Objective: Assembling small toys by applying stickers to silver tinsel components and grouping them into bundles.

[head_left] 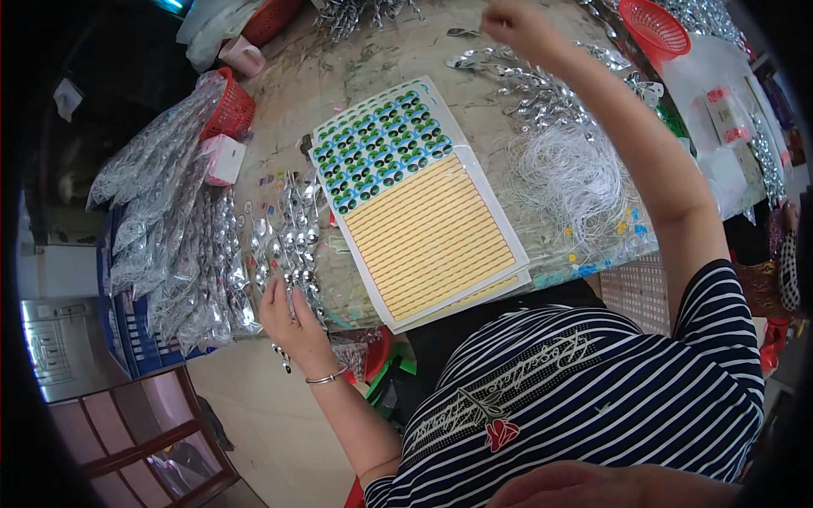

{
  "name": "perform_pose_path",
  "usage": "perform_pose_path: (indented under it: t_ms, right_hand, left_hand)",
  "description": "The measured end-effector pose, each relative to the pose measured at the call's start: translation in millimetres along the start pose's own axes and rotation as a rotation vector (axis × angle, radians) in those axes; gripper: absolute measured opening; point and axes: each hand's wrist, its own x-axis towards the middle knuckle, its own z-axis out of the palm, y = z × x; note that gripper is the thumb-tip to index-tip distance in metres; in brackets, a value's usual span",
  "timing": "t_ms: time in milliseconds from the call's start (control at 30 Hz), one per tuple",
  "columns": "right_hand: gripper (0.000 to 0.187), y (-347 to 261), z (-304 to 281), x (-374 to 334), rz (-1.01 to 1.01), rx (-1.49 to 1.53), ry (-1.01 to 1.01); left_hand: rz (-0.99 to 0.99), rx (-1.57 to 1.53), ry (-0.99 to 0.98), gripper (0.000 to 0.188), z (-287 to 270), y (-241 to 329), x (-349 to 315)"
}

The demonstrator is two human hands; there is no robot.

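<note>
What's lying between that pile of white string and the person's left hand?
Seen in the head view, the yellow part of the printed sheets lies between the white string and the left hand.

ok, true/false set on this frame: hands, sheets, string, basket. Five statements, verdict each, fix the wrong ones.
1. The left hand is at the left-side silver pieces. True.
2. The sheets lie left of the white string. True.
3. The right hand is on the sheets. False: it is off them, beyond their far end.
4. The sheets' yellow part is farther from the person than the green. False: yellow is nearer.
5. The top-right basket is red. True.
</note>
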Motion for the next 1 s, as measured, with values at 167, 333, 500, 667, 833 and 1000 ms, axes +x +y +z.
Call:
perform_pose_path:
  t_ms: [167, 333, 500, 667, 833, 1000]
  right_hand:
    - [0.02, -109.7, -109.3, -7.1, -0.039, 0.539, 0.144]
    - [0.017, -178.7, -119.8, -46.7, -0.045, 0.773, 0.165]
    - [0.021, -201.4, -32.1, -103.3, -0.009, 1.077, -0.189]
    - [0.02, -205.0, 13.4, -140.0, 0.19, 1.059, -0.441]
    - [0.02, -152.7, 12.3, -135.9, 0.332, 0.636, -0.381]
    - [0.016, -50.9, 46.9, -127.3, -0.051, 0.054, -0.207]
  left_hand:
    - [-0.031, -0.255, 0.056, 0.024, 2.6, 52.7, 6.4]
    - [0.018, -0.429, 0.058, 0.025, 3.9, 85.1, 1.3]
    - [-0.038, -0.967, -0.063, 0.041, 1.8, 144.0, 16.9]
    - [-0.137, -1.041, -0.454, 0.043, 2.1, 162.9, 7.6]
    - [-0.263, -1.037, -0.525, 0.034, 4.7, 126.4, -13.9]
    - [-0.488, -1.131, -0.748, 0.033, 11.7, 121.2, -32.6]
